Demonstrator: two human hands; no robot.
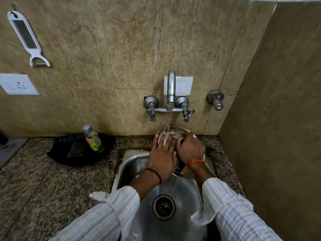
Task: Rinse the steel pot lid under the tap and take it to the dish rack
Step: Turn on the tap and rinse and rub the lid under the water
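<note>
Steel pot lid (175,132) mid-rinse under tap (171,87): right hand (190,150) grips it, left hand (162,159) rubs flat-open; rack carry remains.

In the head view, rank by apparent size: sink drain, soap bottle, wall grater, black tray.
Largest to smallest:
1. black tray
2. wall grater
3. soap bottle and sink drain look alike; the drain is nearer, so unranked.

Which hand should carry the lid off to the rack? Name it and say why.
Right. The right hand already grips the steel lid at its dark knob; the left hand only lies flat on its face.
</note>
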